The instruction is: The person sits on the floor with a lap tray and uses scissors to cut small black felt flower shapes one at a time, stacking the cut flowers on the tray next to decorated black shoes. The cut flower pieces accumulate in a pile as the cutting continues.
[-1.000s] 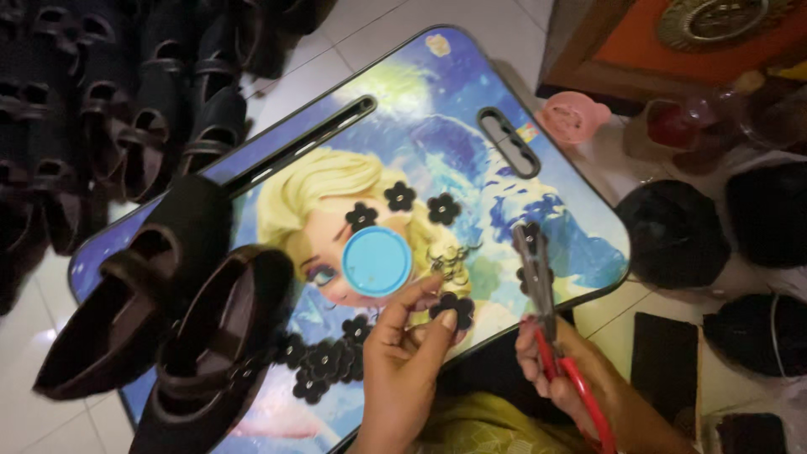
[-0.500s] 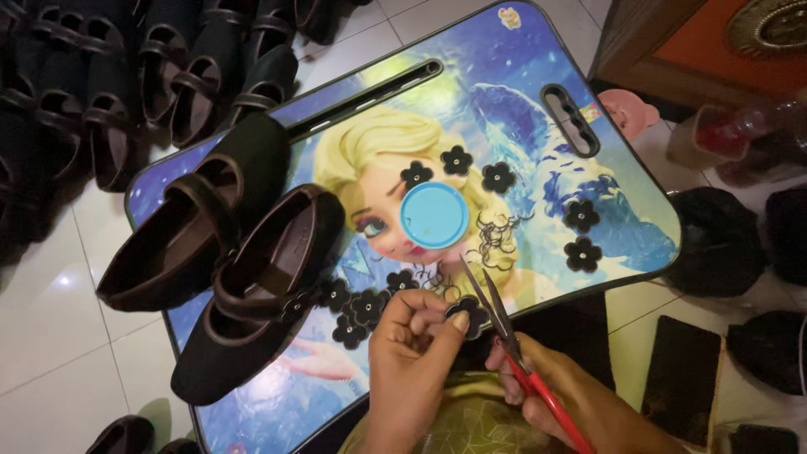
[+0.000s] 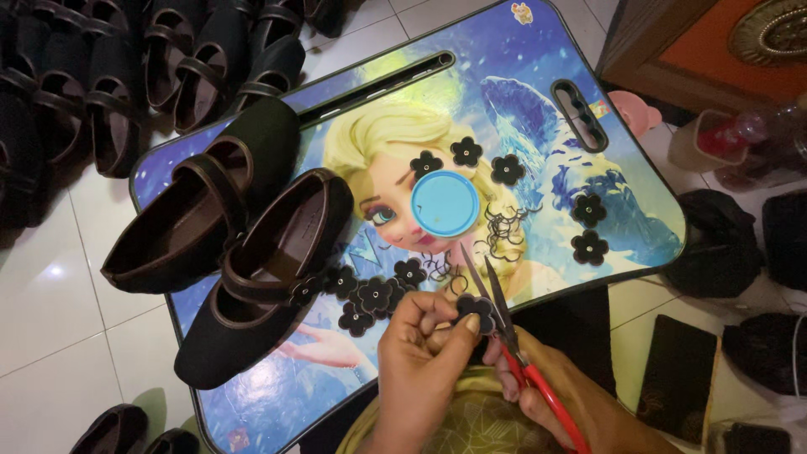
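At lower centre, the left hand (image 3: 420, 357) pinches a black felt flower (image 3: 473, 308); the right hand (image 3: 551, 391), grip closed on red-handled scissors (image 3: 504, 332), should trim in small snips, turning the flower.

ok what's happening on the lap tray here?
A person is trimming a small black fabric flower, pinched in the left hand, with red-handled scissors held open in the right hand. On the printed lap tray lie more black flowers, thread-like trimmings, a round blue lid and two dark strap shoes. More shoes line the tiled floor.
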Motion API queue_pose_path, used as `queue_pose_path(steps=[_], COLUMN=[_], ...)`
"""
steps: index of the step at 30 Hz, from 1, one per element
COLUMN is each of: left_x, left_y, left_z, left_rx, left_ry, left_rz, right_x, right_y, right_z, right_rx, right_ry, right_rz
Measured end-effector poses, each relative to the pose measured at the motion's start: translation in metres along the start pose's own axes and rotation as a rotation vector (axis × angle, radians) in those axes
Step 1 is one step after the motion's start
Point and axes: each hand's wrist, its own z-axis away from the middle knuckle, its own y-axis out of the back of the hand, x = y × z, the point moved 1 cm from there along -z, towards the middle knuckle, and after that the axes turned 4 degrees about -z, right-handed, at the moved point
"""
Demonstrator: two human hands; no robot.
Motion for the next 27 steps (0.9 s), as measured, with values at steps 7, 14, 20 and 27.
queue_pose_path(steps=[7, 14, 20, 27], left_x=[-0.007, -0.006, -0.007, -0.009], left_y=[0.001, 0.0, 0.0, 0.001], left_z=[0.001, 0.002, 0.002, 0.001], left_rx=[0.043, 0.081, 0.08, 0.068], left_ry=[-0.036, -0.011, -0.005, -0.042], left_rz=[-0.018, -0.068, -0.048, -0.061], right_x=[-0.011, -0.02, -0.012, -0.008], right_y=[0.001, 0.0, 0.002, 0.002], right_z=[-0.008, -0.01, -0.011, -0.014], right_rx=[0.007, 0.053, 0.021, 0.003], right_ry=[-0.132, -0.147, -0.086, -0.098], right_rz=[0.035, 0.117, 0.079, 0.131])
